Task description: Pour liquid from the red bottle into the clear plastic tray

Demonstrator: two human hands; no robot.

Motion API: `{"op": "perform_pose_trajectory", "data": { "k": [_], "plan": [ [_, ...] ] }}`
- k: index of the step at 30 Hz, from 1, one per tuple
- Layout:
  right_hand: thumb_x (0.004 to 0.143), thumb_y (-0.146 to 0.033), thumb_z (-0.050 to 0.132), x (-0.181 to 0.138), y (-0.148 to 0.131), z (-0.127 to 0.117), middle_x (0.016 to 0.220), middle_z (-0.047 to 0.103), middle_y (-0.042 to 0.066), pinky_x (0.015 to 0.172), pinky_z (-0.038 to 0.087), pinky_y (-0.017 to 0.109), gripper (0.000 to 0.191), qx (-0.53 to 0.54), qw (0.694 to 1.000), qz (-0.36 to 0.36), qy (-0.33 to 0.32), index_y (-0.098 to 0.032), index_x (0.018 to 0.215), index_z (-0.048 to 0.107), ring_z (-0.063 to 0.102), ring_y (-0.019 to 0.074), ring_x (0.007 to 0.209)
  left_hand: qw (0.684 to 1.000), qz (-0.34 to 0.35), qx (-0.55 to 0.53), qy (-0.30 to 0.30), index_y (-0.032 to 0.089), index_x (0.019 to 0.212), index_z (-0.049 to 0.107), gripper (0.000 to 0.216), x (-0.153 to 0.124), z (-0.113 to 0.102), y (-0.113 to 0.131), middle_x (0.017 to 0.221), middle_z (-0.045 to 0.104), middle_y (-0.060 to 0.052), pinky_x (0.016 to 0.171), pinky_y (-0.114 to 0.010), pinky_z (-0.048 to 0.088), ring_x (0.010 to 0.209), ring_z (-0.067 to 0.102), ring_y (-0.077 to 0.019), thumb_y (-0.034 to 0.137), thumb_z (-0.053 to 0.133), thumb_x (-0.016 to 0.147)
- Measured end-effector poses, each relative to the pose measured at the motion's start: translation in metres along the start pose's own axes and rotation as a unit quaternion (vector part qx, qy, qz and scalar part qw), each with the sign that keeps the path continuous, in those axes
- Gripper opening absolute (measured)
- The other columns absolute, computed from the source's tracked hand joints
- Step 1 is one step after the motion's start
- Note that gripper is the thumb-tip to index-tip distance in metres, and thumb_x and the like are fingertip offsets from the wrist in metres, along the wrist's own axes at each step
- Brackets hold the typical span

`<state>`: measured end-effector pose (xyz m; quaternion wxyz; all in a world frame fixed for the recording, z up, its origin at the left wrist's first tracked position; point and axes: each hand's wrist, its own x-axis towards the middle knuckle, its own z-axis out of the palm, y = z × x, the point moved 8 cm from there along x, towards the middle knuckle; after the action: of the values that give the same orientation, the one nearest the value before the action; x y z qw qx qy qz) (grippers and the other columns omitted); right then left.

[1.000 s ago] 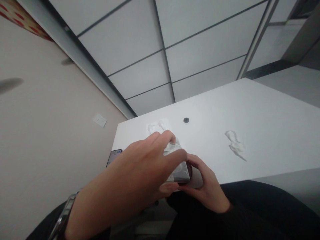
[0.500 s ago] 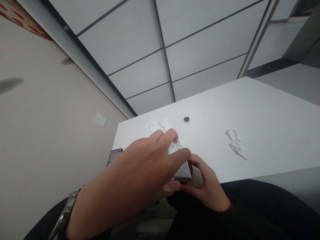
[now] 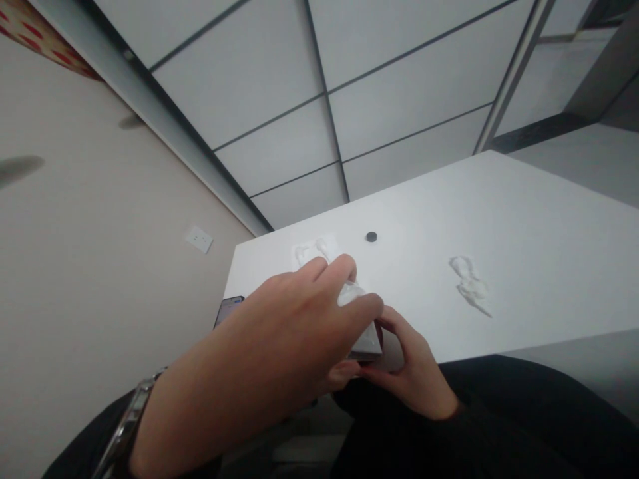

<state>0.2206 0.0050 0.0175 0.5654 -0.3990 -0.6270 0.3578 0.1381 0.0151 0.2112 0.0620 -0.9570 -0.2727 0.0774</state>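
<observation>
My left hand (image 3: 294, 319), with a metal-banded watch (image 3: 124, 419) on its wrist, reaches across in front of me. Its fingers are curled round a soft white crumpled piece (image 3: 351, 291), whose kind I cannot make out. Just below, my right hand (image 3: 417, 369) grips a small box (image 3: 368, 344) by its side, thumb and fingers around it. The left hand covers most of the box. Behind the left fingertips, a pale tray-like piece with two white round-headed shapes, like earphones (image 3: 322, 247), lies on the table, partly hidden.
The white table (image 3: 539, 246) also bears a small dark round disc (image 3: 371, 237), a crumpled white wrapping (image 3: 469, 286) to the right, and a phone (image 3: 229, 309) at the left edge. A wall with a socket (image 3: 200, 239) stands left; panelled doors (image 3: 279, 86) rise behind.
Both hands keep nearly the same pose around the box and the white piece. The view has shifted very slightly.
</observation>
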Motion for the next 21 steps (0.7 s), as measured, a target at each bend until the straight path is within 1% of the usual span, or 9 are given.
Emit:
{"op": "perform_pose_trajectory", "data": {
  "k": [5, 14, 18, 21],
  "plan": [
    [0.084, -0.048, 0.087, 0.0005, -0.0010, -0.0002, 0.133, 0.069, 0.011, 0.104, 0.059, 0.049, 0.070, 0.007, 1.000, -0.004, 0.003, -0.028, 0.143, 0.055, 0.070, 0.0327, 0.121, 1.000, 0.000, 0.001, -0.005, 0.021, 0.118, 0.062, 0.052, 0.0008, -0.0005, 0.0007, 0.124, 0.066, -0.013, 0.078, -0.047, 0.063, 0.102, 0.069, -0.0326, 0.037, 0.093, 0.079],
    [0.084, -0.046, 0.087, -0.0003, -0.0021, -0.0002, 0.134, 0.069, 0.009, 0.106, 0.058, 0.046, 0.069, 0.008, 1.000, -0.006, -0.002, -0.031, 0.143, 0.054, 0.069, 0.0298, 0.122, 1.000, 0.008, 0.003, -0.005, 0.020, 0.120, 0.060, 0.055, 0.0010, 0.0011, 0.0012, 0.127, 0.065, -0.014, 0.082, -0.049, 0.063, 0.106, 0.068, -0.0339, 0.036, 0.093, 0.079],
    [0.084, -0.047, 0.087, -0.0009, -0.0026, 0.0000, 0.134, 0.069, 0.008, 0.105, 0.059, 0.044, 0.071, 0.002, 1.000, -0.015, 0.000, -0.031, 0.144, 0.053, 0.070, 0.0287, 0.121, 1.000, 0.013, 0.015, 0.002, 0.021, 0.118, 0.060, 0.055, 0.0022, -0.0005, 0.0023, 0.124, 0.066, -0.015, 0.078, -0.048, 0.062, 0.104, 0.068, -0.0344, 0.040, 0.093, 0.079],
    [0.084, -0.049, 0.087, -0.0006, -0.0036, -0.0001, 0.134, 0.069, 0.008, 0.104, 0.059, 0.043, 0.071, -0.002, 1.000, -0.023, 0.003, -0.031, 0.144, 0.052, 0.070, 0.0281, 0.121, 1.000, 0.013, 0.018, 0.001, 0.020, 0.117, 0.061, 0.054, 0.0039, -0.0009, 0.0035, 0.120, 0.067, -0.013, 0.075, -0.047, 0.062, 0.099, 0.068, -0.0333, 0.038, 0.094, 0.077]
  ]
}}
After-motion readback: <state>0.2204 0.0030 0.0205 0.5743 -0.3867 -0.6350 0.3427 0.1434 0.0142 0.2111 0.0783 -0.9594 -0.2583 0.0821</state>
